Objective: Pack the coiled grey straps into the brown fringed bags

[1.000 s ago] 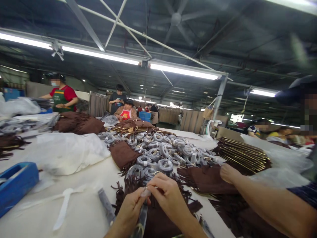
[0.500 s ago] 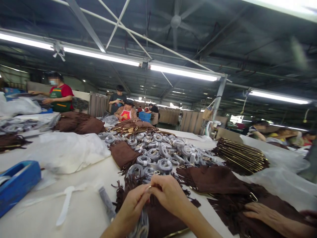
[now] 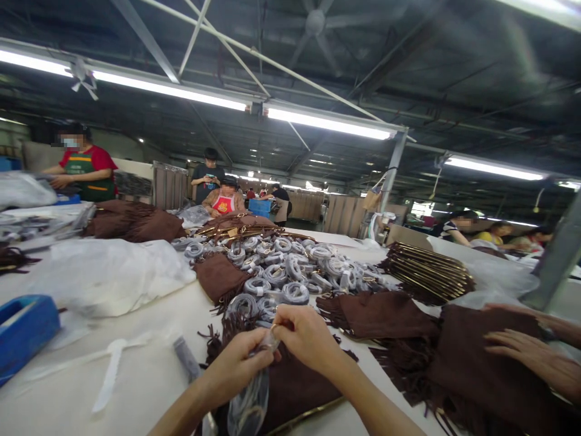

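My left hand is closed on a strap in grey-clear plastic wrapping, whose coil hangs below the fingers. My right hand pinches the upper end of the same wrapped piece, with the fingertips of both hands almost touching. Exactly what lies between the right fingertips is partly hidden. Under my hands lies a brown fringed bag with a gold-coloured edge. Just beyond them is a heap of coiled, wrapped straps, some showing gold-coloured clips.
A co-worker's hands rest on a brown fringed bag at the right. Stacked gold-edged bags stand behind. A blue tape dispenser, white plastic sheeting and a white strip lie left on the table.
My fingers have shifted slightly, and more clear wrapping shows between them. At the right, the co-worker's bag now lies flatter and higher, with both hands on it. The view has turned slightly.
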Available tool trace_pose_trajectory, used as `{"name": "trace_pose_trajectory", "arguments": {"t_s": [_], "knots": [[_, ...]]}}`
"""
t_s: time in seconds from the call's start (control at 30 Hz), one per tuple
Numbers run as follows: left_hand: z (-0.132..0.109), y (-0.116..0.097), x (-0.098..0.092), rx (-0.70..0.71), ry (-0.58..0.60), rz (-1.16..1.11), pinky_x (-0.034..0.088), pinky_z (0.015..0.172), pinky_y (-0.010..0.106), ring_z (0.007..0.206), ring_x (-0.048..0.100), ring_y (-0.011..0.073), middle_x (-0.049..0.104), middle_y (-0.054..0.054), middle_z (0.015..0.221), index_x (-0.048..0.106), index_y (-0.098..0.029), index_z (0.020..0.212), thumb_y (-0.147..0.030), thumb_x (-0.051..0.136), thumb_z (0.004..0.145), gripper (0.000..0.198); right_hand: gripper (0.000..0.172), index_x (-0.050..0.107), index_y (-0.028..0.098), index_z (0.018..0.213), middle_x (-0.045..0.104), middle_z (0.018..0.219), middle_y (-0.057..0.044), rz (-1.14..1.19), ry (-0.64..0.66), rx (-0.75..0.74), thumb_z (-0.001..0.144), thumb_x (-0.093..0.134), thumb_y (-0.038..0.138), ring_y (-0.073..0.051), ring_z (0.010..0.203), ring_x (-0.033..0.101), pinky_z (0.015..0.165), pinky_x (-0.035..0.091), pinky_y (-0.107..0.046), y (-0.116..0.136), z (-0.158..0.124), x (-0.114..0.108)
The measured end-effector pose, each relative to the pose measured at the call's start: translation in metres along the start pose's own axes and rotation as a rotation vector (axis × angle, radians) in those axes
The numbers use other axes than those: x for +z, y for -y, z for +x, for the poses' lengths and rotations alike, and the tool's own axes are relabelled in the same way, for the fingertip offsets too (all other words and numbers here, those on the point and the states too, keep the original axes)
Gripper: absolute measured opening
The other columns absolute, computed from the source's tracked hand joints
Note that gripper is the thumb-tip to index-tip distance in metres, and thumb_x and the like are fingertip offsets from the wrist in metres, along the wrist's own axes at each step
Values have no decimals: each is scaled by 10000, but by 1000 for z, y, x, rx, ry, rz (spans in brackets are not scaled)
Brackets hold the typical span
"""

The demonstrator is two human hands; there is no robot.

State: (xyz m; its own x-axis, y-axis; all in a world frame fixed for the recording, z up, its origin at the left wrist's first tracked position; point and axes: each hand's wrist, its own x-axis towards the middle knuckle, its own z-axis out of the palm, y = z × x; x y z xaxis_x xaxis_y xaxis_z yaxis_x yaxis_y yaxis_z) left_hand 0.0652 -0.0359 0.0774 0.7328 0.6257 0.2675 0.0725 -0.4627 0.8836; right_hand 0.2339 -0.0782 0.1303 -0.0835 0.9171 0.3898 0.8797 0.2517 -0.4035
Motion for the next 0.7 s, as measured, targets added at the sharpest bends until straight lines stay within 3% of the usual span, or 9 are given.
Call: {"name": "trace_pose_trajectory", "arguments": {"t_s": [0.17, 0.27, 0.33, 0.4, 0.53, 0.7], "knots": [[1, 11, 7, -99, -56, -89, 298, 589, 231, 604, 380, 124, 481, -37, 630, 667, -141, 769, -439, 493, 851, 354, 97, 624, 203, 646, 632, 658, 30, 35, 2, 26, 708, 586, 140, -125, 655, 539, 603, 290, -224, 1, 8, -17], [-6, 19, 9, -157, 9, -184, 261, 542, 227, 557, 322, 108, 433, -47, 590, 658, -138, 718, -541, 497, 843, 452, 84, 617, 199, 619, 615, 632, 33, 30, 46, 57, 677, 600, 140, -125, 639, 528, 587, 284, -225, -2, 6, -18], [-9, 18, 9, -144, 38, -205, 279, 556, 225, 578, 344, 112, 436, -45, 596, 640, -140, 685, -521, 532, 833, 422, 83, 605, 197, 607, 584, 594, 39, 41, 76, 77, 666, 589, 141, -121, 605, 508, 559, 272, -224, -3, 6, -17], [-7, 12, 8, -88, -22, -213, 326, 605, 226, 643, 413, 131, 493, -33, 663, 637, -151, 740, -466, 559, 830, 336, 84, 593, 194, 603, 561, 573, 42, 65, 85, 77, 659, 569, 137, -118, 584, 493, 538, 266, -222, -2, 7, -15], [3, 4, 6, 33, -258, -77, 345, 622, 233, 677, 442, 143, 504, -21, 690, 591, -162, 719, -416, 542, 842, 287, 80, 582, 192, 604, 575, 576, 37, 103, 103, 76, 649, 549, 135, -120, 585, 501, 522, 270, -219, 2, 12, -18], [6, 12, 6, 52, -269, 41, 334, 609, 238, 648, 405, 137, 436, -29, 650, 479, -182, 623, -395, 455, 882, 336, 73, 571, 191, 596, 545, 582, 50, 95, 157, 53, 632, 575, 127, -114, 601, 490, 530, 267, -215, 5, 13, -26]]}}
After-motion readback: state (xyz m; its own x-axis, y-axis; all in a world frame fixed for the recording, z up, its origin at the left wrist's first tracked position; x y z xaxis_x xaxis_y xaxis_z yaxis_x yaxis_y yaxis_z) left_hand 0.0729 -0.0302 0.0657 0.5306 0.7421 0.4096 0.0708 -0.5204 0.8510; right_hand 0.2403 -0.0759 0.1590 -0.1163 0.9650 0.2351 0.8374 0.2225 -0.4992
